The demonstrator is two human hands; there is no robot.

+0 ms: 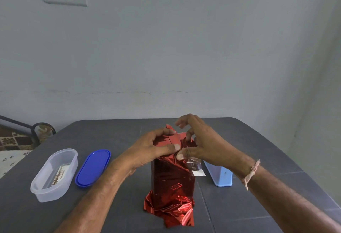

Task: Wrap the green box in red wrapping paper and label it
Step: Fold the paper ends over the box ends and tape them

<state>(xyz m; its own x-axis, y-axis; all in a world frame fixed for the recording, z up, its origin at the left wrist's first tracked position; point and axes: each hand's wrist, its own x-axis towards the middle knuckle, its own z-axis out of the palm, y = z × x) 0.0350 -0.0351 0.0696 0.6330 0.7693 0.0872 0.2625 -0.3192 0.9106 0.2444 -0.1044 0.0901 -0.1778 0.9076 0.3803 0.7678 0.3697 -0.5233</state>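
- While the red-wrapped box [171, 179] stands on the table [258, 149], its top folds are gripped by the left hand [153, 149].
- The seam is pinched by the right hand [203, 144].
- Tape [193, 165] should be smoothed across it.

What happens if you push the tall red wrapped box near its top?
It might tip: the red wrapped box seems to stand tall and narrow on the table. Its shiny, crinkled foil probably feels slippery, and the loose bottom end looks floppy.

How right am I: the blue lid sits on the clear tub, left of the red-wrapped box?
Not quite. The head view shows the blue lid lying on the table beside the clear tub; both are left of the red-wrapped box.
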